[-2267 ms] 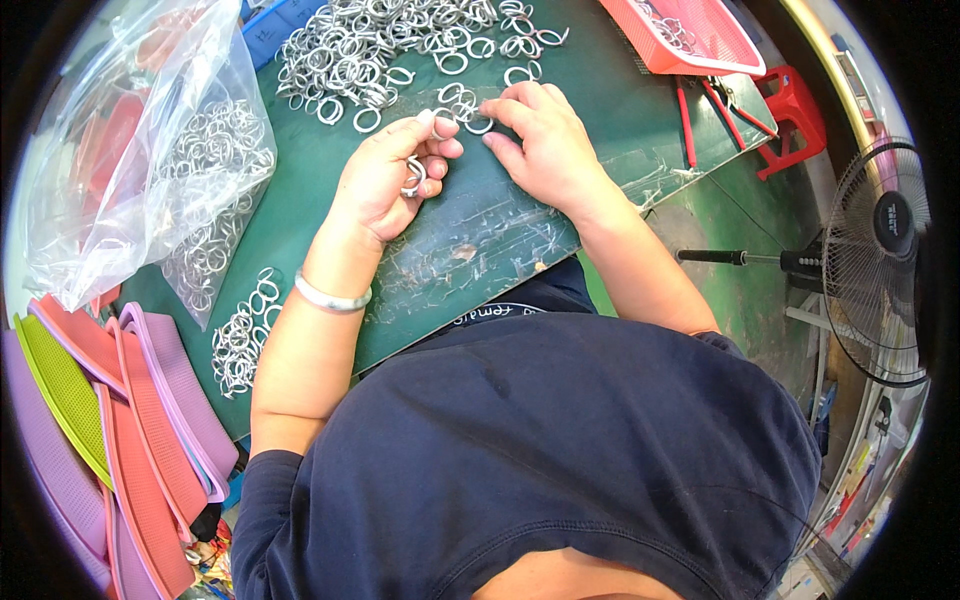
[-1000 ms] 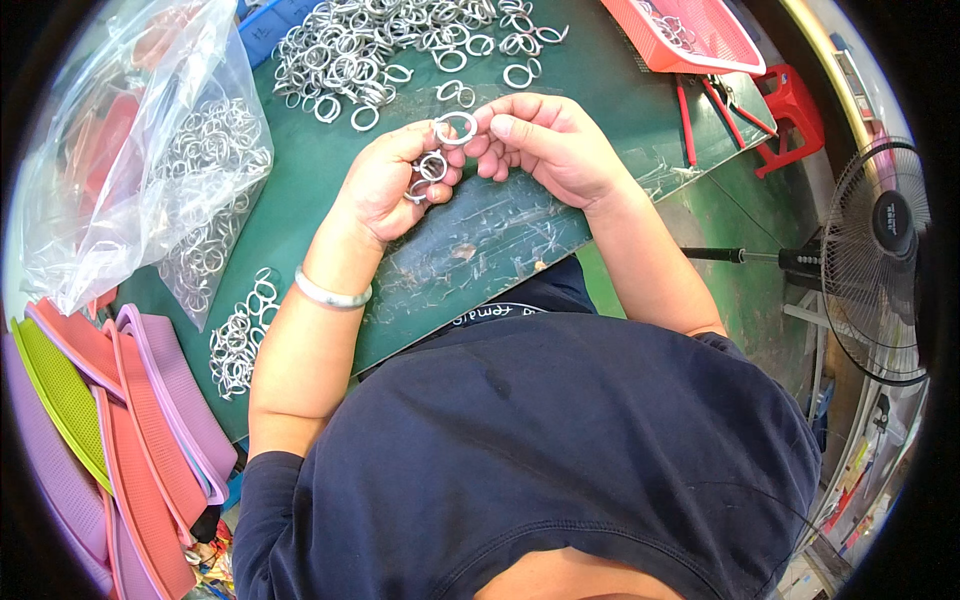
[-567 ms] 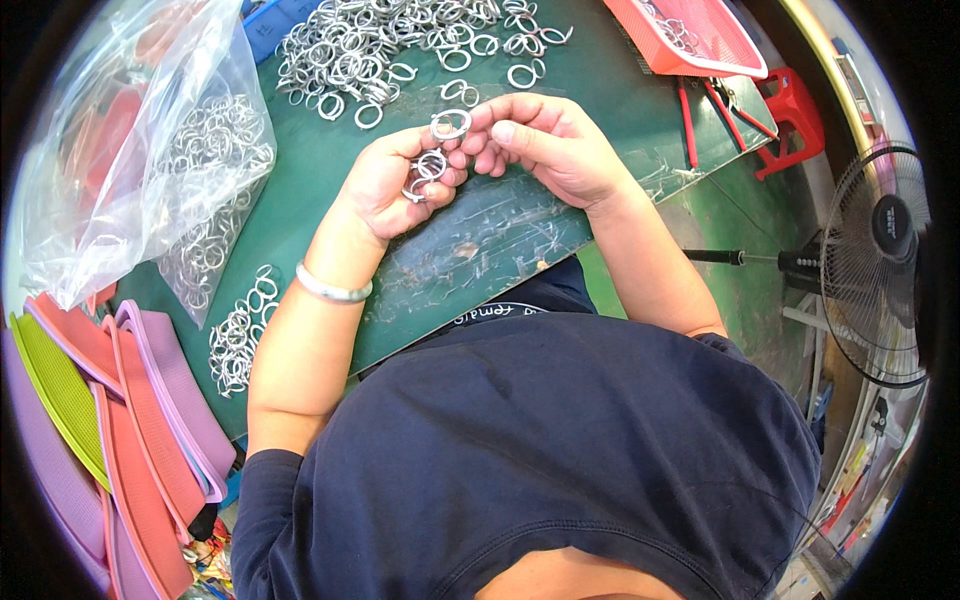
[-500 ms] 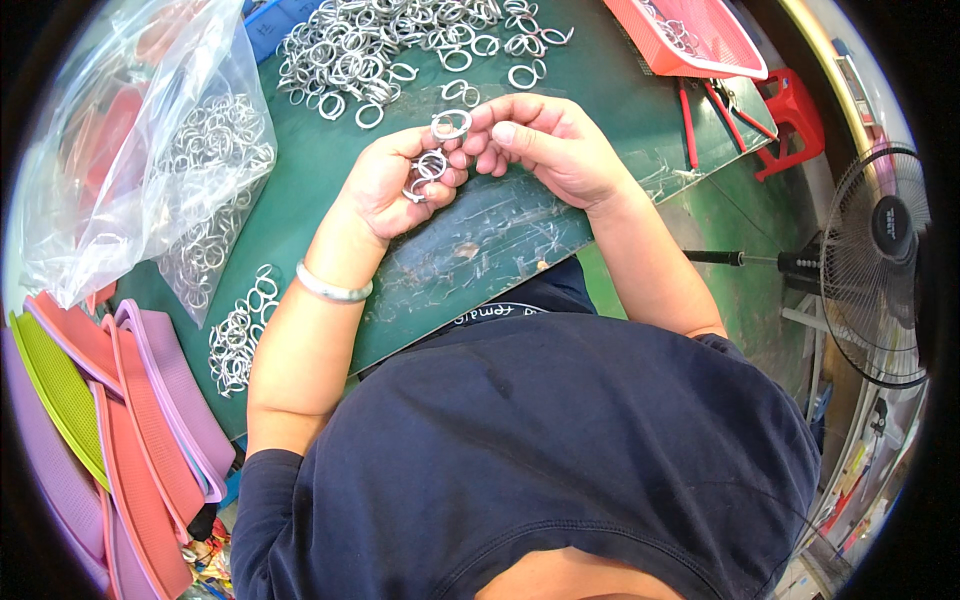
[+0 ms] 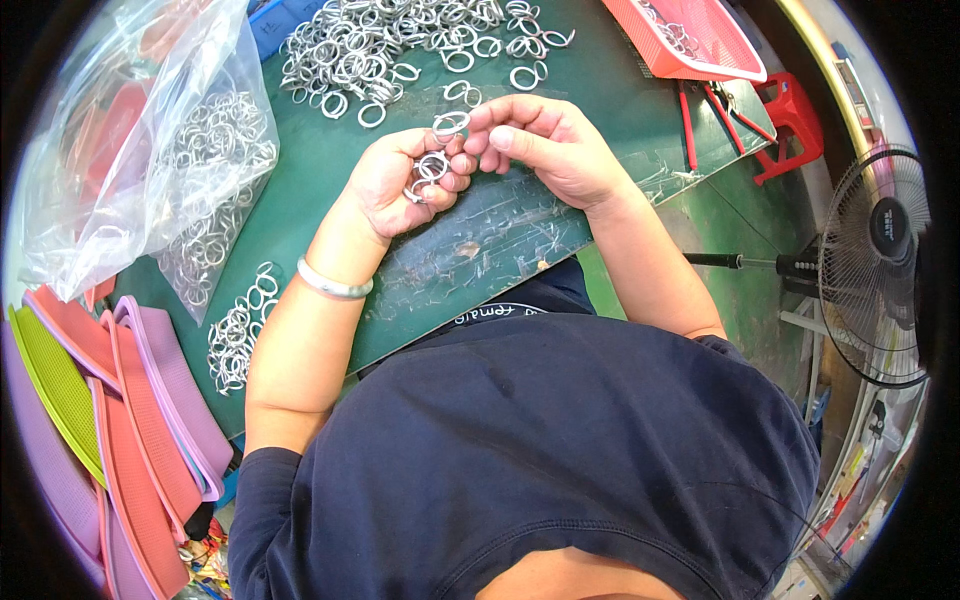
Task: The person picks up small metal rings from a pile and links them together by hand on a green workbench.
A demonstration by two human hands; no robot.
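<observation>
Over the green table [image 5: 440,270] my two hands are close together. My left hand [image 5: 385,190] is closed around a few silver metal rings [image 5: 431,168] lying in its curled fingers. Another metal ring [image 5: 451,123] stands at its thumb and fingertips, tilted so its opening shows. My right hand [image 5: 555,155] comes in from the right, its fingers bent inward and the thumb over them. Its fingertips reach the right edge of that upper ring. Whether they pinch anything small is hidden. A pale bangle [image 5: 333,283] circles my left wrist.
Beyond my hands lies a large heap of metal rings [image 5: 370,50]; a smaller pile [image 5: 235,340] is at left. A clear bag of rings [image 5: 215,150] stands near stacked plastic baskets [image 5: 150,480]. Red-handled pliers [image 5: 688,125], a pink basket [image 5: 690,60], a red stool [image 5: 790,130] and a fan [image 5: 880,250] are at right.
My hands stay almost in place. The right fingers shift slightly beside the upper ring, and the rings in my left hand tilt a little.
</observation>
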